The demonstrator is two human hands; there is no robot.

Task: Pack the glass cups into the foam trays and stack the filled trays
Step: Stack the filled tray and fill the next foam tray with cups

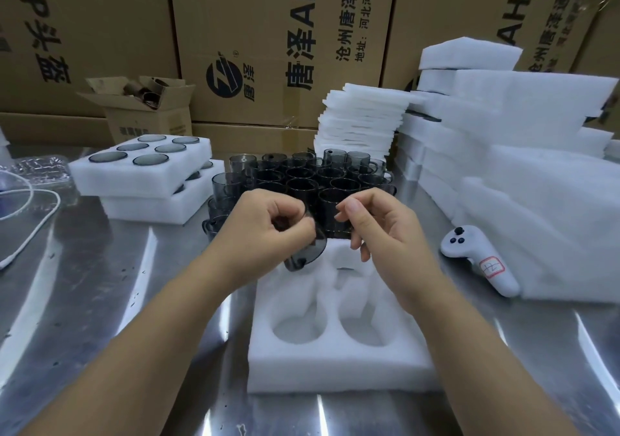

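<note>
Gripped tilted glass cup (307, 251) in left hand (265, 231) over foam tray (335, 368). Held nothing in right hand (382, 231), loosely curled.

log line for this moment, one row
phase: packing | left hand: grips glass cup, tilted over far-left pocket | right hand: empty, beside it | foam tray: visible pockets empty
</note>
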